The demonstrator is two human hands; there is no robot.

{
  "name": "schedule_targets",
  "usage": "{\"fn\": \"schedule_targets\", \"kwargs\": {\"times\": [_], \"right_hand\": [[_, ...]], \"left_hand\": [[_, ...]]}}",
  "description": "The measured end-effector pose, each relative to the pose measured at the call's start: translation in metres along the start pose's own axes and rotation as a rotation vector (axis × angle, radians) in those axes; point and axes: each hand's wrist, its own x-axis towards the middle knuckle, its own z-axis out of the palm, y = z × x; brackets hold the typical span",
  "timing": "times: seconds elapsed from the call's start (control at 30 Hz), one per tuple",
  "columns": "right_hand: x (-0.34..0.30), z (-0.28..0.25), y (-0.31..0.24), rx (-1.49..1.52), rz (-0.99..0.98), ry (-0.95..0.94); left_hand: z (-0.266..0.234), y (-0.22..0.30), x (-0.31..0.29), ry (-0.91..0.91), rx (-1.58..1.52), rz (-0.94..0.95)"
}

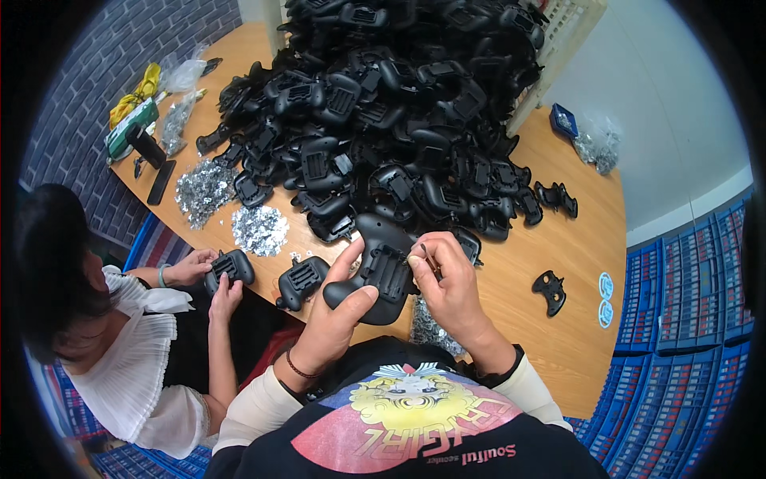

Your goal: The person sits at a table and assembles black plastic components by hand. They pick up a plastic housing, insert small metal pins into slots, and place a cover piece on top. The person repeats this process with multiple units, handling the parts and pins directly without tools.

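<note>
Tilted in front of my chest is a black game controller shell (391,275), its open battery compartment facing up. My left hand (339,319) grips it by the lower left, with the thumb across a handle. At the compartment's right edge, my right hand (448,279) is closed in a pinch; a thin, small piece shows at its fingertips, too small to name. A plastic bag of small metal parts (435,327) lies partly hidden below my right hand. Just left of my left hand, another controller shell (302,281) rests on the table.
A large heap of black controller shells (375,112) covers the far table. Piles of small metal pieces (259,230) lie at left, near a phone stand (155,164). A co-worker's hands (227,291) hold another shell. One black part (549,293) lies at right, by stacked blue crates (694,319).
</note>
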Motion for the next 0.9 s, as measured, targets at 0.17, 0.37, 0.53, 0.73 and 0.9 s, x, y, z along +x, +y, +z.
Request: {"fn": "schedule_targets", "kwargs": {"times": [0.17,0.37,0.53,0.73,0.9], "right_hand": [[0.000,0.001,0.000,-0.053,-0.079,0.006],[0.005,-0.002,-0.002,-0.095,-0.081,-0.033],[0.004,0.004,0.002,-0.102,-0.113,0.007],[0.002,0.006,0.005,-0.071,-0.099,0.043],[0.001,0.007,0.013,0.060,-0.014,0.036]], "left_hand": [[-0.002,-0.003,0.000,0.001,-0.016,-0.006],[-0.003,-0.003,0.000,-0.017,0.041,0.037],[0.000,-0.003,0.000,0.024,-0.002,0.015],[0.002,-0.001,0.002,0.025,-0.013,0.003],[0.002,0.001,0.003,0.022,-0.095,-0.066]]}}
